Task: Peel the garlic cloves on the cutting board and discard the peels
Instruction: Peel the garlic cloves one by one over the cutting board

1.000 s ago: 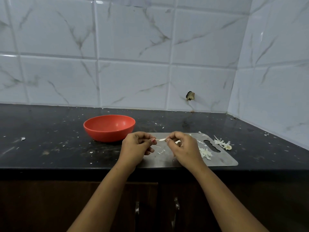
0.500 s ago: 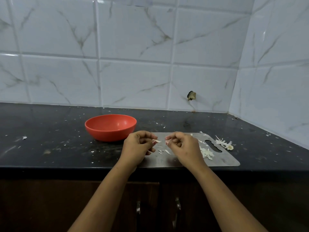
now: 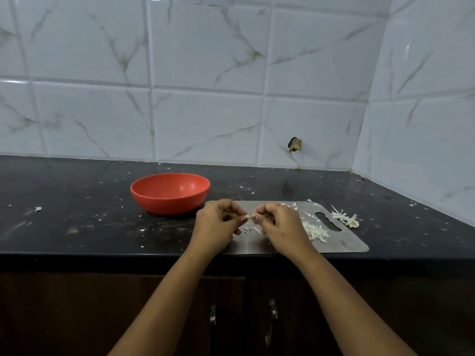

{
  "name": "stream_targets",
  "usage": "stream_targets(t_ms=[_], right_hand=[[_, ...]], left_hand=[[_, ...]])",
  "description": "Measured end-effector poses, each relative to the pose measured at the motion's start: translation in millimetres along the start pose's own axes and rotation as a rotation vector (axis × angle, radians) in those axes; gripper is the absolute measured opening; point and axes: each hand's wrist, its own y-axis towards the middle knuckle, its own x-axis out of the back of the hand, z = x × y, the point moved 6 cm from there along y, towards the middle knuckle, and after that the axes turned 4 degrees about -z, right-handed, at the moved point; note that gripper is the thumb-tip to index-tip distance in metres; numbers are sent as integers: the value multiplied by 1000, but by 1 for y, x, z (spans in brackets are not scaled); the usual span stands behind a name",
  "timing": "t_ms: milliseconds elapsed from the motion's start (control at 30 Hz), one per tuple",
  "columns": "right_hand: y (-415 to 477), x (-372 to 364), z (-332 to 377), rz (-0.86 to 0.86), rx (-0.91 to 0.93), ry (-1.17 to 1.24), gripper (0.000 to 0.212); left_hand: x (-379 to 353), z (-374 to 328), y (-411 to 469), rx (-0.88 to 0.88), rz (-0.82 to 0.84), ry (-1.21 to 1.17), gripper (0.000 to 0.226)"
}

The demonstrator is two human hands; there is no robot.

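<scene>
Garlic clove (image 3: 248, 217): mostly hidden between fingers (image 3: 260, 214); peel state too small to tell. Cutting board (image 3: 341, 242): left part hidden behind left hand (image 3: 216, 227), right hand (image 3: 280, 224).

The bowl (image 3: 169, 194) is a plain orange-red, and it sits on a glossy black countertop (image 3: 77, 214) flecked all over with small white and pale-grey specks. The wall tiles (image 3: 205, 111) are white with thin grey-brown marble veining. The cutting board (image 3: 347, 242) is dull silver-grey, the peels (image 3: 314, 231) on it off-white to cream, the garlic clove (image 3: 248, 217) whitish, and the cabinet doors (image 3: 77, 317) dark brown with silvery handles (image 3: 212, 314).
</scene>
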Motion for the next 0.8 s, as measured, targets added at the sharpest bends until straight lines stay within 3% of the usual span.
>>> stream_targets(t_ms=[267, 500, 633, 800], right_hand=[[0, 8, -5, -123, -23, -33, 17], [2, 3, -5, -35, -65, -201, 3], [1, -7, -2, 108, -33, -312, 18], [5, -12, 0, 165, -9, -417, 21]], left_hand=[[3, 3, 1, 12, -57, 23, 10], [7, 8, 4, 34, -131, 101, 12], [11, 7, 4, 39, -160, 156, 15], [29, 5, 12, 38, -238, 171, 17]])
